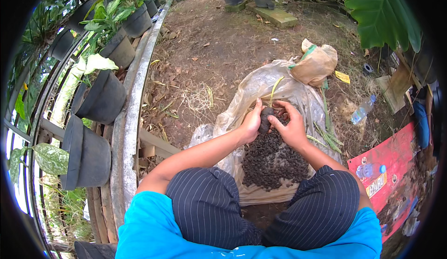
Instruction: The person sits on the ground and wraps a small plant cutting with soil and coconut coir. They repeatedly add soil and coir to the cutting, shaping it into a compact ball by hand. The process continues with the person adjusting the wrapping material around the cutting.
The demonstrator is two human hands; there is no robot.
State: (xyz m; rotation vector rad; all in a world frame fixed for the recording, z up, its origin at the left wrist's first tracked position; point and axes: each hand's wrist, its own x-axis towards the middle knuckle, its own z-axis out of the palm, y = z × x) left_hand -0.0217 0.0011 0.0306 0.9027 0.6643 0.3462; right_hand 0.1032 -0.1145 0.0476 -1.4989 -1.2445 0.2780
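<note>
Both hands meet over a spread of dark crumbly potting soil point(274, 159) in front of my knees. Between them is a dark, rounded clump of soil point(266, 116), with a thin green-yellow stem point(275, 89) rising from its far side. My left hand point(252, 121) grips the clump from the left, thumb pointing away from me. On the right, my right hand point(290, 121) curls its fingers and thumb against the same clump. The soil lies on a crumpled translucent plastic sheet point(232, 114). Whatever sits under the fingers is hidden.
Black plastic pots point(99, 96) with plants line a wooden rack point(131, 119) on the left. A tied sack point(314, 65) lies beyond the sheet. Cut green stalks point(327, 136), a plastic bottle point(363, 109), another bottle point(371, 170) and a red board point(391, 154) are at right.
</note>
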